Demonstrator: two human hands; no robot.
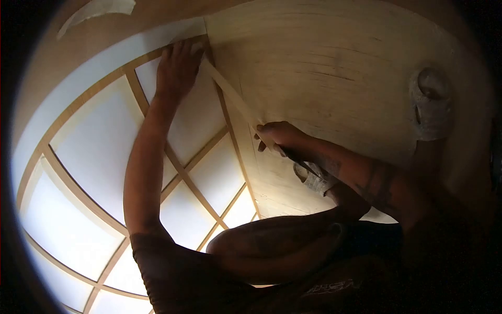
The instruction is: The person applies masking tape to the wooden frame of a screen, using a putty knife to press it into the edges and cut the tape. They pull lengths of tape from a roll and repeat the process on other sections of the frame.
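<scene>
A long, narrow pale strip (232,93) runs diagonally between my two hands; its material is hard to tell. My left hand (179,70) is at the upper corner of a wooden lattice frame (132,86) with white panels. Its fingers press at the frame edge and hold the strip's upper end, partly hidden by the hand. My right hand (280,137) is closed around the lower end of the strip, fingers wrapped over it. A dark, slim pointed thing (300,158) shows under that hand, too dim to name.
A plywood-like board (314,68) with dark grain streaks spreads to the right of the lattice. My bent leg (272,251) crosses the lower middle. Light-coloured footwear shows on two feet (320,183), (431,107). A torn pale piece (99,13) lies at the upper left.
</scene>
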